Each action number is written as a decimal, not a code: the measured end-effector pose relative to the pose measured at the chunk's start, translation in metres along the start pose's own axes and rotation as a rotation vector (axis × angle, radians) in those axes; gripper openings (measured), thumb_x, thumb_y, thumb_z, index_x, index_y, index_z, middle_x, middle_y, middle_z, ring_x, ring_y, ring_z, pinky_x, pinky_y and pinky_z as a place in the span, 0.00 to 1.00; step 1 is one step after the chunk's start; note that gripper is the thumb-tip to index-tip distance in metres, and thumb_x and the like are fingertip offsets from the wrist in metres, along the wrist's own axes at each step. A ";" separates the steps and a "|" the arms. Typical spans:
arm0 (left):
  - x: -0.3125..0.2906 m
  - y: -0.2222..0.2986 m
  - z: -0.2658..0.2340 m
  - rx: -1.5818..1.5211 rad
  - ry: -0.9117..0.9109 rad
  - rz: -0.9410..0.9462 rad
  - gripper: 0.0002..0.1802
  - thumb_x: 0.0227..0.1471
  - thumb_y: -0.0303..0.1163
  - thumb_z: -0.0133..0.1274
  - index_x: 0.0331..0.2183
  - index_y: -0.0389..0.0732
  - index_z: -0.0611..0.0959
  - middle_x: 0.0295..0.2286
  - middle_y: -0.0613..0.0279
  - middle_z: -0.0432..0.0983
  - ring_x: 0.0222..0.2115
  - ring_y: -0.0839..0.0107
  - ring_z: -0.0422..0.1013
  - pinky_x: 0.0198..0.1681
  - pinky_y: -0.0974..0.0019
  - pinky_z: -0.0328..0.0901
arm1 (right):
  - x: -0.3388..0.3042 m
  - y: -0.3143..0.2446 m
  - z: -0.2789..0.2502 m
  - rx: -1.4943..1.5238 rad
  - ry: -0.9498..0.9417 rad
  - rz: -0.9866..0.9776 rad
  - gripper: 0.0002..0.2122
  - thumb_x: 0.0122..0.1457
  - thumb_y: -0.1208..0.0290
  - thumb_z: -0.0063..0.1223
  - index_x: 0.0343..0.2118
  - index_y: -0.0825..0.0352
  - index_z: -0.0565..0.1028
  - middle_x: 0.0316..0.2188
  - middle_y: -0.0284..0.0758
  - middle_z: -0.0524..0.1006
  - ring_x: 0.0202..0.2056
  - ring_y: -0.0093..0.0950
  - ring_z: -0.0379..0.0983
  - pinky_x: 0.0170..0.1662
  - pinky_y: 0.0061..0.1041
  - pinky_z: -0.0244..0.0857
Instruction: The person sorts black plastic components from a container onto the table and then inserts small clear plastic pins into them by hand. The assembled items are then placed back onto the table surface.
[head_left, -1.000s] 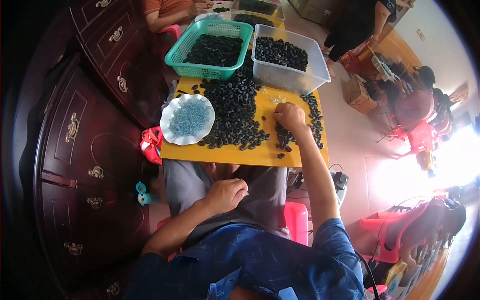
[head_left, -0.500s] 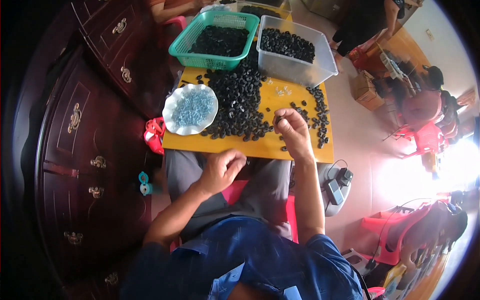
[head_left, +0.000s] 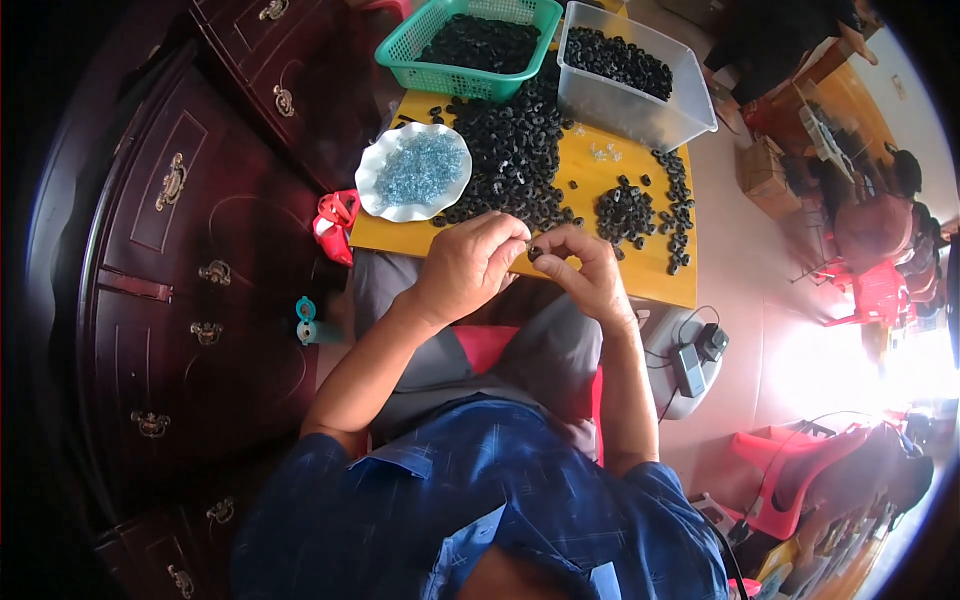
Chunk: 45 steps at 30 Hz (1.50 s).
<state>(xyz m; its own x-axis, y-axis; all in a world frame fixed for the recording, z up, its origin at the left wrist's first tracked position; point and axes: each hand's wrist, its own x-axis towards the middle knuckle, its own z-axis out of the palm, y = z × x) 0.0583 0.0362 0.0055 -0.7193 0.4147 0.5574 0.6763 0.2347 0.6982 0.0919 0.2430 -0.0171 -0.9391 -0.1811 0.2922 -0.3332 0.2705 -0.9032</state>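
Note:
My left hand (head_left: 468,268) and my right hand (head_left: 588,272) meet fingertip to fingertip over the near edge of the yellow table (head_left: 400,236). A small black ring-like part (head_left: 535,253) is pinched between the thumb and forefinger of my right hand. The fingertips of my left hand are pressed together beside that part; whatever they hold is too small to make out. Beyond my left hand stands a white scalloped plate (head_left: 371,190) with many small clear bluish pieces (head_left: 420,168). A heap of similar black parts (head_left: 510,150) lies between the plate and a smaller pile (head_left: 627,210).
At the far side stand a green basket (head_left: 440,78) and a clear plastic bin (head_left: 640,118), both with black parts inside. A few clear pieces (head_left: 606,152) lie on the table. Dark wooden drawers (head_left: 150,220) rise at the left. Other people are at the right.
My hands have come together: the left rose from my lap toward the table edge, and the right moved left with the black part. The view has shifted, so the table appears higher and further right.

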 end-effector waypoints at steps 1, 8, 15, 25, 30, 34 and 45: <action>-0.001 0.001 -0.001 0.042 -0.045 -0.007 0.04 0.53 0.22 0.55 0.33 0.37 0.78 0.28 0.56 0.76 0.27 0.57 0.74 0.30 0.62 0.67 | 0.000 -0.001 0.001 -0.018 -0.011 0.001 0.07 0.56 0.75 0.61 0.36 0.70 0.78 0.29 0.32 0.79 0.31 0.22 0.75 0.37 0.24 0.69; -0.011 -0.010 0.002 0.155 -0.095 0.101 0.09 0.52 0.25 0.56 0.38 0.40 0.79 0.30 0.58 0.77 0.28 0.56 0.75 0.30 0.57 0.70 | -0.004 0.010 0.014 0.058 0.002 0.075 0.07 0.56 0.75 0.61 0.35 0.71 0.76 0.28 0.31 0.78 0.30 0.18 0.74 0.35 0.21 0.68; -0.021 -0.016 0.010 -0.122 -0.061 -0.159 0.22 0.46 0.20 0.61 0.46 0.38 0.79 0.35 0.56 0.78 0.27 0.67 0.77 0.28 0.66 0.71 | -0.003 0.020 0.038 0.532 0.083 0.238 0.05 0.64 0.76 0.52 0.39 0.71 0.75 0.30 0.28 0.76 0.32 0.15 0.71 0.35 0.16 0.67; -0.025 -0.035 0.016 -0.298 0.129 -0.240 0.09 0.51 0.17 0.57 0.37 0.35 0.79 0.31 0.60 0.79 0.26 0.75 0.77 0.27 0.72 0.74 | 0.034 0.037 -0.001 -0.098 0.144 0.238 0.09 0.62 0.70 0.55 0.37 0.70 0.80 0.26 0.32 0.80 0.30 0.20 0.75 0.36 0.22 0.69; -0.023 -0.032 0.015 -0.324 0.062 -0.234 0.07 0.54 0.18 0.54 0.37 0.35 0.79 0.30 0.62 0.79 0.27 0.77 0.77 0.26 0.73 0.74 | 0.072 0.072 -0.042 -0.744 0.301 0.282 0.11 0.57 0.62 0.53 0.35 0.62 0.82 0.32 0.42 0.81 0.36 0.42 0.79 0.42 0.38 0.71; -0.025 -0.040 0.019 -0.369 0.052 -0.243 0.09 0.54 0.19 0.54 0.39 0.35 0.81 0.30 0.62 0.79 0.28 0.77 0.77 0.31 0.72 0.71 | 0.093 0.078 -0.049 -0.968 0.174 0.440 0.12 0.56 0.58 0.51 0.35 0.59 0.81 0.37 0.39 0.81 0.38 0.41 0.78 0.44 0.38 0.71; -0.030 -0.046 0.019 -0.509 0.121 -0.319 0.10 0.57 0.22 0.55 0.42 0.34 0.78 0.30 0.63 0.80 0.29 0.79 0.75 0.35 0.74 0.70 | 0.096 0.099 -0.031 -1.064 0.160 0.365 0.10 0.55 0.60 0.54 0.33 0.61 0.79 0.34 0.38 0.79 0.38 0.40 0.78 0.41 0.39 0.72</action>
<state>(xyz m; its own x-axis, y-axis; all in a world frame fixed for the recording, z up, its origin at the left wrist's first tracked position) 0.0518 0.0294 -0.0518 -0.9069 0.2838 0.3115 0.2850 -0.1312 0.9495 -0.0338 0.2813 -0.0689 -0.9694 0.1752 0.1720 0.1314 0.9620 -0.2394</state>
